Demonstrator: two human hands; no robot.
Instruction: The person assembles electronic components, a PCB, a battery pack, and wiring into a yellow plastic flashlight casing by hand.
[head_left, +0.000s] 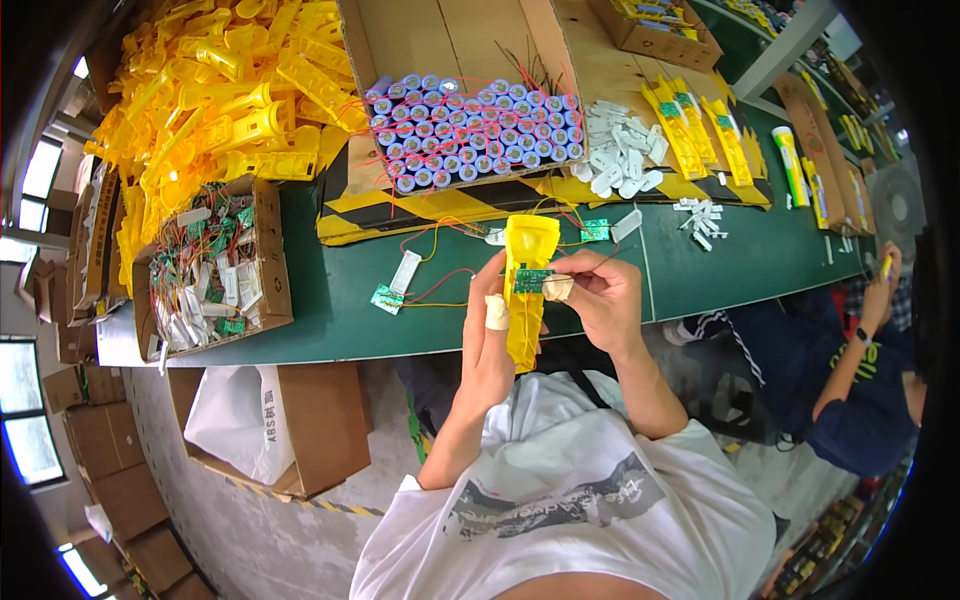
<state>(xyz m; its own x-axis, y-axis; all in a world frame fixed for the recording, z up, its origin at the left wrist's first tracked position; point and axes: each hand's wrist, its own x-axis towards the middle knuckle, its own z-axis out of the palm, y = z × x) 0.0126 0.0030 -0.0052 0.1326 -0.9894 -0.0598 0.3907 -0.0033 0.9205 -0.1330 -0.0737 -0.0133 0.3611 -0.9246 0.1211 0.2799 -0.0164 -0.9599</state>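
Head view, yellow casing [532, 240] clamped in left grip [487, 345], board [529, 281] pinched in right grip [607, 300]

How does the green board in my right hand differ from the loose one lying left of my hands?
The held board is pinched in your right hand over the yellow shell, whereas the loose board lies on the green table. The held board runs nearly level across the picture; the loose board sits tilted, beside a white rectangular piece. Both are green circuit boards.
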